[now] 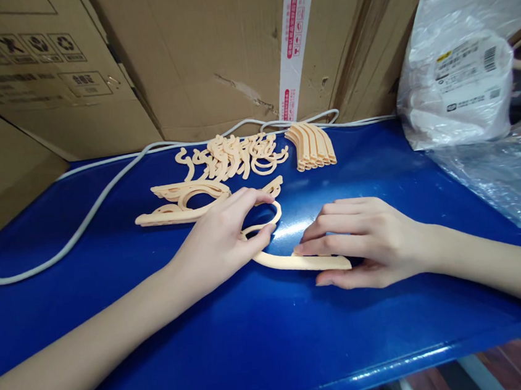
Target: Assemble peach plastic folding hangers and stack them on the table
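A beige plastic folding hanger [302,261] lies between my hands, low over the blue tabletop. My left hand [227,229] pinches its curved hook part, thumb and forefinger on either side of the loop, and covers the hanger's left portion. Around the straight arm at the right end, my right hand [363,240] is closed, thumb below and fingers above. Just behind my left hand lie several more beige hangers [187,204], folded and side by side. Farther back sit a heap of loose hook pieces [233,155] and a neat stack of curved arm pieces [312,145].
Cardboard boxes [208,51] wall off the back of the blue table [203,362]. A white cable [103,205] runs along the rear and left. At the right stand a labelled plastic-wrapped bundle [458,87] and a clear plastic sheet [500,176]. The table's front edge shows below.
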Available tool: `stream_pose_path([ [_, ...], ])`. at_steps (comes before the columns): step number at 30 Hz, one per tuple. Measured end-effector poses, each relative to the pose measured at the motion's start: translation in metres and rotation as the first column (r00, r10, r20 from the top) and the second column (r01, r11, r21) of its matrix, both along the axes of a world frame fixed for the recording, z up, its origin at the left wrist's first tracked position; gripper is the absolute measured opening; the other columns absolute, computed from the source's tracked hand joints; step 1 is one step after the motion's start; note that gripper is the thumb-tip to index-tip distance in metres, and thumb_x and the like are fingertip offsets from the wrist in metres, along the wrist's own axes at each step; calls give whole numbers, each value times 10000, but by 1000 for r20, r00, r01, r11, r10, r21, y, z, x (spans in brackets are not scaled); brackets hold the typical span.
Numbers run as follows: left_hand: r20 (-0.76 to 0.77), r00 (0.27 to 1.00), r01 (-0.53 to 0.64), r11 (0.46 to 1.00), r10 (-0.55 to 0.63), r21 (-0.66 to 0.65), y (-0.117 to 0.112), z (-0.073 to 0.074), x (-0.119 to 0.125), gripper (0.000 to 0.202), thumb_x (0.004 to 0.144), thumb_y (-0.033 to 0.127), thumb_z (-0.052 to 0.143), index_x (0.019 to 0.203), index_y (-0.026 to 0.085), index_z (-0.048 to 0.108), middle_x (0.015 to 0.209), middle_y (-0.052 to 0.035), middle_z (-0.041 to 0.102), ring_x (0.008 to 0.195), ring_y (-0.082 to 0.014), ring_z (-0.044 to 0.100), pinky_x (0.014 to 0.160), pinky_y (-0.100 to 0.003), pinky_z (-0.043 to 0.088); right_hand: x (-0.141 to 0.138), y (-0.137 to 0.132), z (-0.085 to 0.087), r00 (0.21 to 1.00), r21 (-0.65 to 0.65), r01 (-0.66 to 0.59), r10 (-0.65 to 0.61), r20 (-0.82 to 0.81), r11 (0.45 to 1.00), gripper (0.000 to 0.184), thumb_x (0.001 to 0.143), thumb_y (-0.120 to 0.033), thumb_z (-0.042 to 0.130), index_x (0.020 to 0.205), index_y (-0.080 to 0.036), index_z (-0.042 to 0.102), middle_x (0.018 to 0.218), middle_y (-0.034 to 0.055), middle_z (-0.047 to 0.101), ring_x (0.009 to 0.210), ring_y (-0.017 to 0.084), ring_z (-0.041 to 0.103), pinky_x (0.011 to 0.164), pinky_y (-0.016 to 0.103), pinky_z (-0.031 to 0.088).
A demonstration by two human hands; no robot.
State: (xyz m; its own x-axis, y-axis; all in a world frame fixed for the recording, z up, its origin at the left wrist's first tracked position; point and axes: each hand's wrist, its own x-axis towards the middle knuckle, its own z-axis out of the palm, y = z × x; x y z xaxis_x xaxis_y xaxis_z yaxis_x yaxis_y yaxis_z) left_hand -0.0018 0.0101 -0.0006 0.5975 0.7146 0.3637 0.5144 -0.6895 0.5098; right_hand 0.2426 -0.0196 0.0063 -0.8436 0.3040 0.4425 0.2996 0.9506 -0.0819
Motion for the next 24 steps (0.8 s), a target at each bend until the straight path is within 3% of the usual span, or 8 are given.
stream_pose_path([
  [7,21,1000,4,997,-3,-80,3,-1,-1,237,873,250,591,1094,171,630,1133,-44,693,1105,-199,633,960,-329,464,5,6,-6,998,-9,57,-57,20,998,324,932,-297,627,1163,-72,655,999,104,743,832,196,638,744,326,510],
  [18,103,995,41,963,-14,-267,6,-1,-2,262,843,253,623,1096,184,637,1177,-31,687,1206,-190,591,1027,-305,451,8,14,-9,990,-182,136,-126,65,974,248,981,-272,537,1129,-139,685,1131,127,655,977,207,623,836,345,502],
  [24,112,993,66,955,-35,-288,6,-1,-2,263,847,248,629,1103,186,632,1198,-29,686,1215,-190,587,1034,-296,448,8,17,-10,982,-106,164,-152,112,981,272,1005,-248,472,1169,-152,667,1138,130,651,977,217,611,821,367,463],
])
